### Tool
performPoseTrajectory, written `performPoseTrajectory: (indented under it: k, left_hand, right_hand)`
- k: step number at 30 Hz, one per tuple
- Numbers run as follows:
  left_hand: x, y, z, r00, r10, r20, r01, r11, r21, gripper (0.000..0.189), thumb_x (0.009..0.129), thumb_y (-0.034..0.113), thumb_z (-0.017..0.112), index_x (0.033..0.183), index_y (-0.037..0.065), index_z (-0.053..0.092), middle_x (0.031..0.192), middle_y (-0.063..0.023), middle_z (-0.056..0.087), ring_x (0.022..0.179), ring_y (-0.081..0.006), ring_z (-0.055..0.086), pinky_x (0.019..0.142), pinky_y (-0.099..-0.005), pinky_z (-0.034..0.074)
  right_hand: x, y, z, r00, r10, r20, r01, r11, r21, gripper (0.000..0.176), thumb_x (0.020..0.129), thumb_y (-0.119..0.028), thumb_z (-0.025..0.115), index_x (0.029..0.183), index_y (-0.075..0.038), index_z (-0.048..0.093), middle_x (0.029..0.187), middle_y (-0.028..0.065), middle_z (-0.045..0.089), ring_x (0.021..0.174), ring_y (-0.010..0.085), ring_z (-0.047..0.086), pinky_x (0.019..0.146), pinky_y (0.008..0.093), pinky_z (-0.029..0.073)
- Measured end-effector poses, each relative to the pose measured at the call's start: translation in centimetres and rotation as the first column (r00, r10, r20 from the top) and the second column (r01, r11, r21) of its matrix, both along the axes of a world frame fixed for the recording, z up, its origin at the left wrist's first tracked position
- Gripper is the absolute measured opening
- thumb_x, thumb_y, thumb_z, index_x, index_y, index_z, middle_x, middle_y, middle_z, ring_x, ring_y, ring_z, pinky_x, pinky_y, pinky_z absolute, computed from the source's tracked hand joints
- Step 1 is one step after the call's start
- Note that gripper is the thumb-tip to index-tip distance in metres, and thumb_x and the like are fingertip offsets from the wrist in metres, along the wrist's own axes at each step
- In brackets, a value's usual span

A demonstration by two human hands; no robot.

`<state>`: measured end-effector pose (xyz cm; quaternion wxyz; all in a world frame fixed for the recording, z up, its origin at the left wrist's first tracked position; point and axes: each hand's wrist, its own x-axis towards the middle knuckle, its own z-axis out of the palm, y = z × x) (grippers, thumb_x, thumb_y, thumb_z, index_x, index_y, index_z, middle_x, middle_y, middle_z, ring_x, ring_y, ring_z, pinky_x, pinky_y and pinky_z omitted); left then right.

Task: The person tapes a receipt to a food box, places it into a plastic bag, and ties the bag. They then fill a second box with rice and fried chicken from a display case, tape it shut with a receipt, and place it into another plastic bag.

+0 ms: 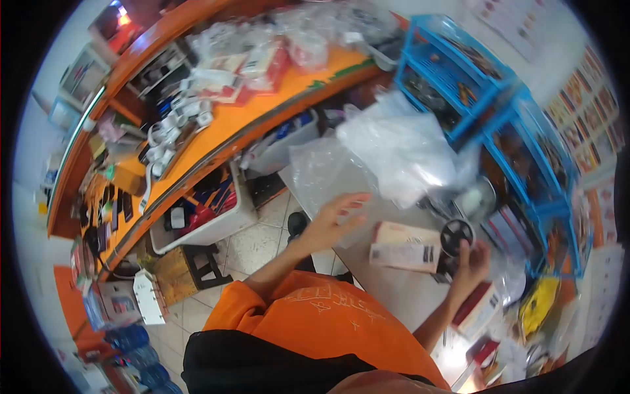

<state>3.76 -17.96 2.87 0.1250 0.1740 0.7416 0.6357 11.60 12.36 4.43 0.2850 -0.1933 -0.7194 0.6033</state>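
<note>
My left hand (338,220) hovers over the near edge of the pale table (374,282), fingers spread and nothing in them. Closed around a tape dispenser (457,236) with a black spoked hub is my right hand (474,264), its thumb at the wheel's lower rim. Left of the dispenser a cream cardboard box (405,246) lies flat, a white printed label on its near side. Beyond my left hand spreads a clear plastic bag (331,167), beside a heap of white plastic bags (400,148).
Blue plastic racks (459,85) line the right side. A red and white box (476,308) and a yellow packet (539,305) lie near my right forearm. To the left stand an orange counter (230,125) with bagged goods and a white bin (243,217) below.
</note>
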Motion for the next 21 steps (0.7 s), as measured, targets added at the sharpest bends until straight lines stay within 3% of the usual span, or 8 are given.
performPoseTrajectory:
  k: [4,6,8,11,17,18,20,21]
  left_hand:
    - [-7.2,-13.9,-0.3,0.919,0.393,-0.024,-0.393,0.915,-0.091,0.026,0.093,0.018,0.057,0.116,0.007,0.064,0.111,-0.0060,0.066,0.101,-0.0153,0.062,0.083,-0.0300,0.049]
    - [-12.0,-21.4,-0.3,0.822,0.476,-0.313,-0.550,0.807,-0.215,0.025,0.093,0.016,0.057,0.115,0.007,0.065,0.108,-0.0060,0.068,0.097,-0.0128,0.062,0.077,-0.0265,0.050]
    - [-17.4,-27.9,1.3,0.732,0.611,-0.300,-0.679,0.690,-0.251,0.024,0.089,0.012,0.058,0.110,0.005,0.066,0.103,-0.0098,0.070,0.093,-0.0206,0.065,0.079,-0.0309,0.050]
    - [-26.3,-36.0,3.0,0.621,0.633,-0.462,-0.759,0.634,-0.152,0.024,0.088,0.012,0.058,0.110,0.006,0.067,0.102,-0.0108,0.070,0.089,-0.0206,0.066,0.076,-0.0312,0.050]
    - [-48.4,-39.8,5.3,0.571,0.548,-0.611,-0.706,0.707,-0.026,0.022,0.086,0.013,0.060,0.105,0.005,0.067,0.096,-0.0122,0.069,0.087,-0.0254,0.066,0.074,-0.0334,0.051]
    - [-52.5,-39.1,4.9,0.558,0.489,-0.670,-0.705,0.705,-0.072,0.022,0.085,0.014,0.061,0.104,0.006,0.068,0.096,-0.0123,0.068,0.089,-0.0269,0.066,0.075,-0.0339,0.051]
    - [-61.0,-37.8,2.9,0.590,0.299,-0.750,-0.712,0.630,-0.309,0.027,0.085,0.021,0.060,0.106,0.005,0.067,0.099,-0.0132,0.067,0.097,-0.0325,0.063,0.083,-0.0389,0.050]
    - [-64.4,-37.5,1.6,0.602,0.281,-0.747,-0.693,0.649,-0.314,0.027,0.085,0.021,0.060,0.106,0.005,0.067,0.099,-0.0132,0.067,0.097,-0.0325,0.063,0.083,-0.0389,0.050]
  right_hand:
    - [-4.7,0.9,-0.6,0.992,0.047,0.115,-0.093,0.892,0.443,0.017,0.086,-0.008,0.067,0.096,0.001,0.057,0.085,0.0044,0.061,0.073,0.0123,0.057,0.064,0.0254,0.046]
    - [-6.6,-0.1,1.3,0.863,-0.165,0.477,-0.193,0.765,0.615,0.020,0.081,-0.006,0.067,0.098,0.000,0.057,0.093,0.0166,0.064,0.079,0.0243,0.063,0.071,0.0338,0.048]
    - [-7.4,2.3,-1.1,0.790,-0.373,0.487,-0.247,0.533,0.809,0.023,0.075,-0.014,0.066,0.094,-0.002,0.061,0.092,0.0195,0.065,0.090,0.0396,0.061,0.078,0.0466,0.045]
    - [-7.8,10.9,-8.9,0.659,-0.487,0.573,-0.491,0.298,0.818,0.012,0.074,-0.009,0.061,0.084,-0.003,0.064,0.089,0.0204,0.065,0.086,0.0402,0.063,0.068,0.0486,0.050]
    - [-7.9,8.9,-5.8,0.365,-0.705,0.608,-0.771,0.138,0.622,0.016,0.084,-0.015,0.053,0.084,-0.003,0.064,0.090,0.0214,0.065,0.086,0.0385,0.064,0.066,0.0465,0.051]
    - [-7.6,7.5,-4.7,0.342,-0.717,0.607,-0.770,0.157,0.619,0.016,0.084,-0.015,0.053,0.084,-0.003,0.064,0.090,0.0214,0.065,0.086,0.0385,0.064,0.066,0.0465,0.051]
    - [-9.4,2.6,-1.1,0.325,-0.803,0.500,-0.393,0.367,0.843,0.024,0.089,-0.018,0.042,0.088,-0.003,0.061,0.092,0.0219,0.064,0.087,0.0381,0.064,0.066,0.0475,0.050]
    - [-9.9,1.5,-0.4,0.286,-0.838,0.465,-0.267,0.396,0.879,0.010,0.082,0.000,0.047,0.085,-0.001,0.056,0.086,0.0211,0.062,0.083,0.0402,0.063,0.068,0.0516,0.047]
